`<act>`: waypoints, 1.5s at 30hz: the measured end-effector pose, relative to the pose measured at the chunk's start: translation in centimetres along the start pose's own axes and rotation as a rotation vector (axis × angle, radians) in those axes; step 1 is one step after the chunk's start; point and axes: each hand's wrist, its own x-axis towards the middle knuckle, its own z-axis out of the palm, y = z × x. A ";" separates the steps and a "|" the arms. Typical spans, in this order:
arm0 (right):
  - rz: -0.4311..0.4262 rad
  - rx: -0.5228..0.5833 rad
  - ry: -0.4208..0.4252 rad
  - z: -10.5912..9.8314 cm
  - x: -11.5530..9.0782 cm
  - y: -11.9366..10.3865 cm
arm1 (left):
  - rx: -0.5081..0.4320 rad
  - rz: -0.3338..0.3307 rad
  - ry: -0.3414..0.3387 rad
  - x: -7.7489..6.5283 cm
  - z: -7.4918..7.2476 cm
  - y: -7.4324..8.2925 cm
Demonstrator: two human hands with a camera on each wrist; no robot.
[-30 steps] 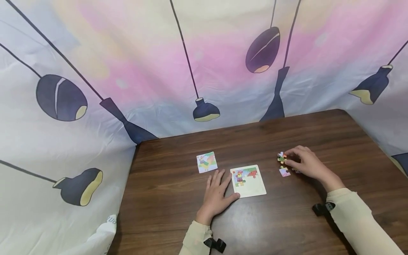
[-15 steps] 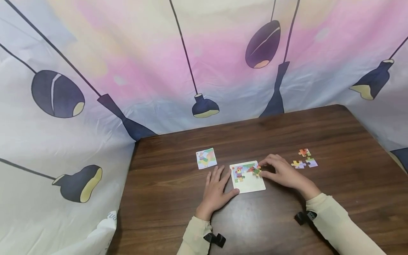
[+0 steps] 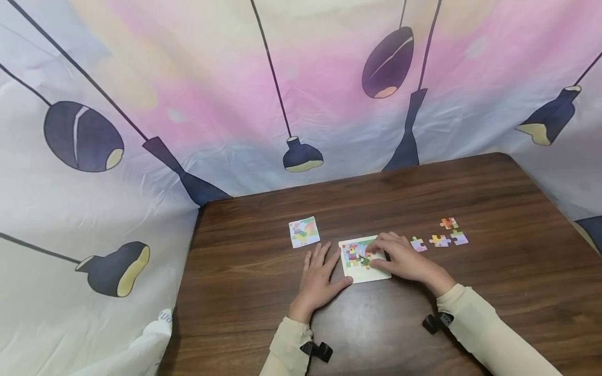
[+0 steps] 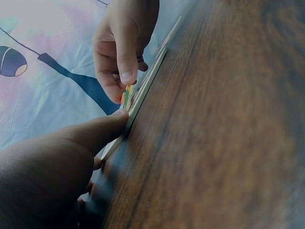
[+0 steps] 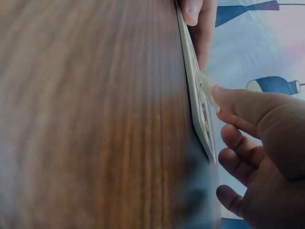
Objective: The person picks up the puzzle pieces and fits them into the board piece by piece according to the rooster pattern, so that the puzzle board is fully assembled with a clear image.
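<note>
A lamp-printed cloth [image 3: 211, 89] backs the dark wooden table [image 3: 244, 292], where a roughly square puzzle board [image 3: 376, 275], with no clear long axis, lies between the hands. The left hand [image 3: 320, 282] spreads its fingers along the board's left side, thumb at the near-left corner. From the right, the right hand [image 3: 404, 258] pinches a puzzle piece [image 4: 127, 97] over the board's middle, tilted; whether they touch I cannot tell.

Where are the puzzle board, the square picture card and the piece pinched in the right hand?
Puzzle board [image 3: 363, 275], head view: bare lower part.
Picture card [image 3: 304, 233], head view: middle of its printed face.
Pinched piece [image 4: 127, 97], left wrist view: its visible middle.
</note>
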 end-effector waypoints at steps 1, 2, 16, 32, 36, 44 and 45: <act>0.001 -0.004 -0.001 0.1 0.0 -0.1 | -0.001 -0.002 -0.002 -0.1 0.0 0.0; 0.004 -0.007 -0.004 0.2 0.0 -0.1 | -0.001 -0.004 -0.004 -0.1 0.0 0.0; 0.038 -0.036 -0.012 0.4 0.3 -0.4 | -0.006 0.002 0.004 -0.1 0.0 0.0; -0.034 -0.112 -0.032 0.7 0.9 -0.9 | -0.006 0.007 0.005 0.1 -0.1 0.1; -0.029 -0.122 -0.027 0.6 1.1 -1.2 | 0.001 0.017 0.014 0.2 0.0 -0.1; -0.025 -0.145 -0.019 0.9 1.1 -1.6 | -0.016 -0.005 -0.008 0.1 -0.2 0.2; -0.028 -0.127 -0.009 1.0 1.0 -1.5 | -0.014 -0.006 -0.008 0.1 -0.2 0.2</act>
